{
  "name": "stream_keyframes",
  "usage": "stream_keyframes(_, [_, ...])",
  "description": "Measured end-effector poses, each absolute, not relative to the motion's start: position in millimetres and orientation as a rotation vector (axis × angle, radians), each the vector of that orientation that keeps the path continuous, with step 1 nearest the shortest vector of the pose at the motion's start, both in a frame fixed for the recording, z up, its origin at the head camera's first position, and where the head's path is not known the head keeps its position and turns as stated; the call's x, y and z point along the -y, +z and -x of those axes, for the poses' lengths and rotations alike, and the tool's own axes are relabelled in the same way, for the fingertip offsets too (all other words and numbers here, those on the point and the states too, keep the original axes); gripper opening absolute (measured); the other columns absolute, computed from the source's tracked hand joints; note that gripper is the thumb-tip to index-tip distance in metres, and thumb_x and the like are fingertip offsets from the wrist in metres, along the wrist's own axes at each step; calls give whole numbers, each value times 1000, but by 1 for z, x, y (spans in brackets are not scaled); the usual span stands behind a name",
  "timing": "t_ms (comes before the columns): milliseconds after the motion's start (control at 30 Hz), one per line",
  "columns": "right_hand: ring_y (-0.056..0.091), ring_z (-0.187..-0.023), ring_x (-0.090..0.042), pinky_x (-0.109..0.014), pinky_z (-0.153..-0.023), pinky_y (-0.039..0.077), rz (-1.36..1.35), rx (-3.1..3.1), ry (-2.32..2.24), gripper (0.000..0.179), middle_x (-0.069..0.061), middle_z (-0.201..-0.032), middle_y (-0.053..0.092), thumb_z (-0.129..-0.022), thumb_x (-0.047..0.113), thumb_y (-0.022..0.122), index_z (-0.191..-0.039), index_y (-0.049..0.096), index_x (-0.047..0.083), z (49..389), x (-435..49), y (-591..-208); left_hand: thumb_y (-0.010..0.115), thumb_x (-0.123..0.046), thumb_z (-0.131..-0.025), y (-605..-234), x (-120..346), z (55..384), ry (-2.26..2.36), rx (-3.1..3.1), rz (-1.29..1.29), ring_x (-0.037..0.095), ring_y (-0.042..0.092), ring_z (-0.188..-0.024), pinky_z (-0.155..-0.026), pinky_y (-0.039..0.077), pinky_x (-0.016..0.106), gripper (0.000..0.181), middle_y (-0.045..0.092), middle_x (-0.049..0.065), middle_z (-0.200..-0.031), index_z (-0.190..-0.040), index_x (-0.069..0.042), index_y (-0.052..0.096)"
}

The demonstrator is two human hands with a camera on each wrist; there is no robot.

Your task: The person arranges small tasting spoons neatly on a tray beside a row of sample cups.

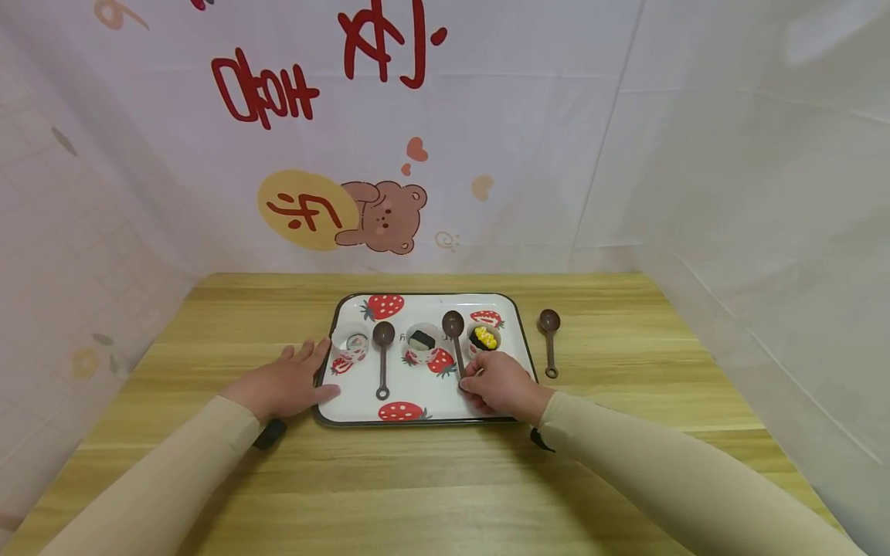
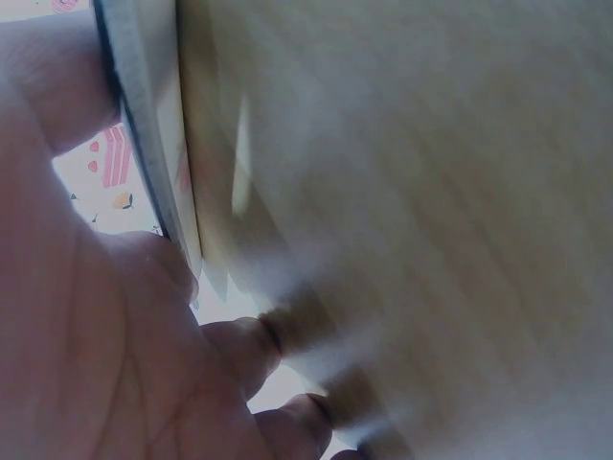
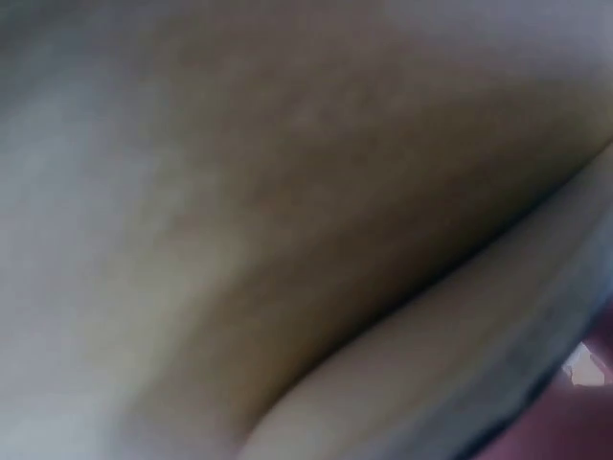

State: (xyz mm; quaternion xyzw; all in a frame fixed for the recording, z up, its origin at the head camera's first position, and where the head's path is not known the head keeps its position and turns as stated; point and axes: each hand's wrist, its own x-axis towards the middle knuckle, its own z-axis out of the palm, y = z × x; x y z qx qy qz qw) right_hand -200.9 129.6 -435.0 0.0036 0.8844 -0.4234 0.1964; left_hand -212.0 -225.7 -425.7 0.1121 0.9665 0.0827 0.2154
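Note:
My right hand (image 1: 502,384) pinches the handle end of a brown scoop-like spoon (image 1: 453,324), whose bowl points away over the white strawberry-print tray (image 1: 445,403). Spread along the tray's left rim is my left hand (image 1: 288,382), thumb over the rim and fingers along the outer side. The left wrist view shows that palm (image 2: 115,335) against the tray wall (image 2: 158,96). A second brown spoon (image 1: 383,336) lies between the left cup (image 1: 341,336) and the middle cup (image 1: 431,333). Beside my right hand stands a cup with a yellow-topped black sushi-like piece (image 1: 484,338).
A third brown spoon (image 1: 550,321) lies on the wooden table (image 1: 417,486), right of the tray. The middle cup holds a black-and-pale piece (image 1: 421,340), the left one a pinkish-white piece (image 1: 357,342). A printed white cloth (image 1: 528,116) hangs behind the table.

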Motion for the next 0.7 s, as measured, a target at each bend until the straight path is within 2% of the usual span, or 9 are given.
stream_keyframes(700, [59,-62,-11,-22,-53,50,-27,-2483,-1125,13,-3,-72,68,-100,13,72,-88,70,7,202,-127,-434,58,-69,-98,-428,227,213,218,-2680,-314,65,15,-153,-118,32,74,106,17,36,-170,-168,-2,16])
